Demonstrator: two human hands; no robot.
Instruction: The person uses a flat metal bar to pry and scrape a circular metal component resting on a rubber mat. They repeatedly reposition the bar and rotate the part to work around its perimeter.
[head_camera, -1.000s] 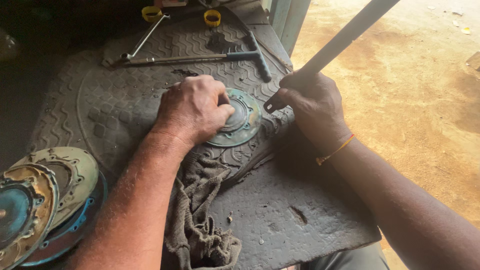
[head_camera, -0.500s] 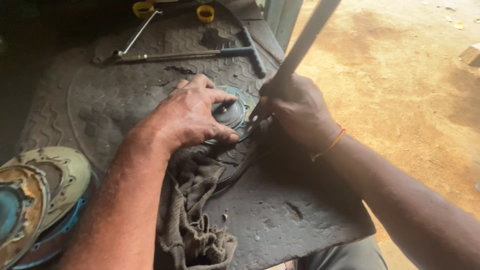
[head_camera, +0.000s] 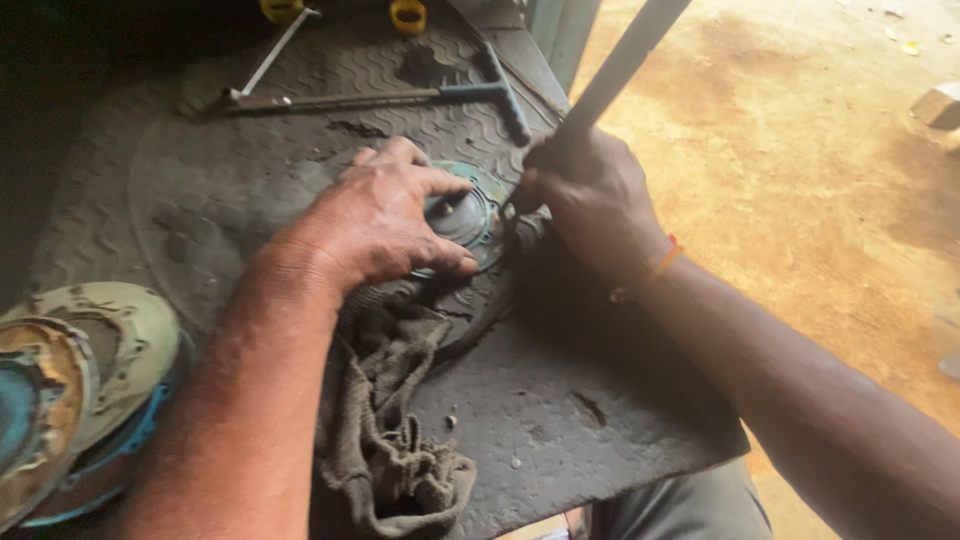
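Rag (head_camera: 385, 440) lies bunched nearest, trailing up under the left hand (head_camera: 385, 215). Its spread fingers press down on a round teal metal disc (head_camera: 470, 215), which shows past the fingertips. Just beyond, the right hand (head_camera: 590, 195) is clamped around a long metal bar (head_camera: 625, 60) touching the disc's rim.

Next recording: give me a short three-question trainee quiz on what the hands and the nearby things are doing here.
1. True or false: the left hand presses on the round teal metal disc.
2. What does the right hand grip? A) long dark bar B) rag C) hammer
3. What lies under the left wrist, trailing toward the mat's near edge?

Key: 1 true. 2 A, the long dark bar. 3 the dirty rag on the rubber mat.
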